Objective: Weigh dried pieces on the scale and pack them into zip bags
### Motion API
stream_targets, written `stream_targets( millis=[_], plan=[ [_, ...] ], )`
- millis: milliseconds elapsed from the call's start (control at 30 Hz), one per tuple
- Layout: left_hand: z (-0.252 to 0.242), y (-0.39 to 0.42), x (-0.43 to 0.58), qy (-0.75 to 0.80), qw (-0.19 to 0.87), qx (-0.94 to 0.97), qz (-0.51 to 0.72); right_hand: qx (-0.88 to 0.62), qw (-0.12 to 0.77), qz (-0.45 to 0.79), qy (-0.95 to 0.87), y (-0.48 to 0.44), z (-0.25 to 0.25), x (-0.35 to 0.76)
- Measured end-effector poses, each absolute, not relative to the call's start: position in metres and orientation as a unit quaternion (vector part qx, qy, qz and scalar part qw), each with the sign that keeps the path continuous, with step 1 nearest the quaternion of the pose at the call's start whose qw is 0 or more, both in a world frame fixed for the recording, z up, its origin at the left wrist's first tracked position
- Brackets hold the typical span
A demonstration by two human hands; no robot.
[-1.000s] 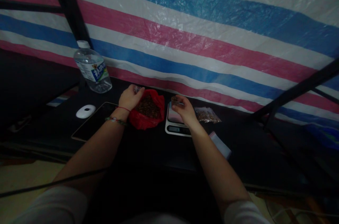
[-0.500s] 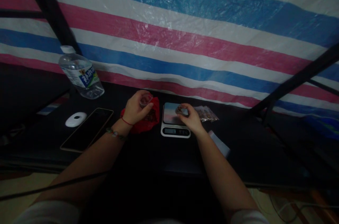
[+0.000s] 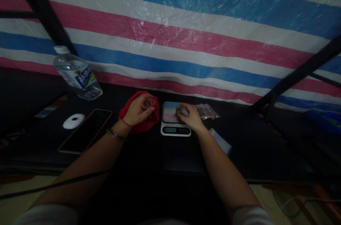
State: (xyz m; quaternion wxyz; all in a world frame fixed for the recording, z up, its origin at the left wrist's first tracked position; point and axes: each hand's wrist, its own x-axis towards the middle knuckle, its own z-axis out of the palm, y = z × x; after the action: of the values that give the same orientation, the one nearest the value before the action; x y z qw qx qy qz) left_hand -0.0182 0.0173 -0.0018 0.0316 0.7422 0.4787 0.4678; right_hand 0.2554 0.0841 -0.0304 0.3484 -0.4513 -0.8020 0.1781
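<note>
Okay, holding a clear cup (image 3: 148, 103) in the left hand (image 3: 137, 110) over the red bag (image 3: 144, 126), and a small container (image 3: 182, 111) in the right hand (image 3: 193, 116), on or above the scale (image 3: 168, 110), can't tell which. Looks like weighing; probably calls for a gentle let-go next.

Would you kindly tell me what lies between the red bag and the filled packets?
In the head view, the scale lies between the red bag and the packets; the right hand is there too, holding a cup.
</note>
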Motion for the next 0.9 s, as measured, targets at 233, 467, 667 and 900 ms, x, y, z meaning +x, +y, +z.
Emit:
stream_targets(
  millis=[233, 467, 667, 900],
  plan=[
    [0.003, 0.014, -0.018, 0.474, 0.003, 0.767, 0.432, -0.381, 0.441, 0.119, -0.804, 0.076, -0.015, 0.258],
    [0.011, 0.003, 0.009, 0.443, 0.004, 0.815, 0.374, -0.262, 0.478, 0.120, -0.830, 0.045, -0.001, 0.244],
    [0.010, 0.002, 0.016, 0.437, 0.019, 0.823, 0.362, -0.245, 0.454, 0.117, -0.849, 0.040, 0.001, 0.244],
    [0.011, 0.005, 0.005, 0.456, 0.012, 0.797, 0.395, -0.315, 0.521, 0.068, -0.790, 0.044, 0.004, 0.252]
  ],
)
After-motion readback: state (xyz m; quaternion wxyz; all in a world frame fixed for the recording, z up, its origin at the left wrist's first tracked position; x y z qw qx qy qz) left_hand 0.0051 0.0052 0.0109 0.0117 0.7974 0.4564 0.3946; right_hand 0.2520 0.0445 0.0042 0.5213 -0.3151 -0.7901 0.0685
